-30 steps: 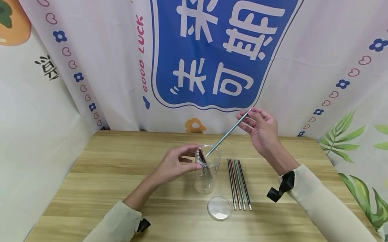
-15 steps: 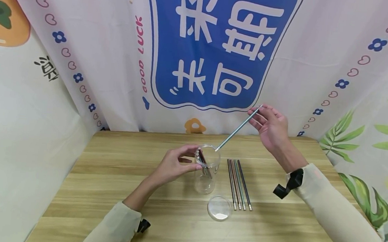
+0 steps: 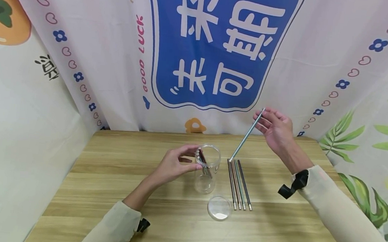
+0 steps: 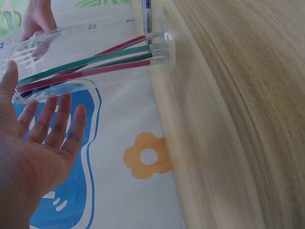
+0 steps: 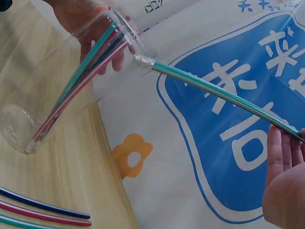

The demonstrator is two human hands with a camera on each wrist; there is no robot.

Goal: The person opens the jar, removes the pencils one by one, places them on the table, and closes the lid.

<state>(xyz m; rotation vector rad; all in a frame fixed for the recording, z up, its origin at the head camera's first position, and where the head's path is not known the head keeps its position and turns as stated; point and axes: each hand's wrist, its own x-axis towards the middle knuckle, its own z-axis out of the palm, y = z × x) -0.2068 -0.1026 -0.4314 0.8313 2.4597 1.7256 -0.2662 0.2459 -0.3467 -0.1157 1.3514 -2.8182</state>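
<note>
My left hand (image 3: 173,163) holds a tall clear plastic jar (image 3: 205,184) near its rim, with thumb and fingers on either side. The jar stands upright on the table. Inside lean several pencils (image 4: 90,71) in green, red and dark colours, their eraser ends at the bottom. Up at the right, my right hand (image 3: 278,131) pinches a green pencil (image 3: 246,135) by its far end. That pencil slants down to the left, with its eraser end (image 5: 144,61) outside the jar, to the right of the rim in the head view.
Several pencils (image 3: 239,185) lie side by side on the wooden table (image 3: 106,190), right of the jar, eraser ends toward me. A round clear lid (image 3: 219,207) lies in front of the jar. A printed cloth (image 3: 124,54) hangs behind the table's far edge.
My right hand has moved to the right, drawing the green pencil's lower end out of the jar's mouth and over to the row of pencils. The left hand and jar have stayed put.
</note>
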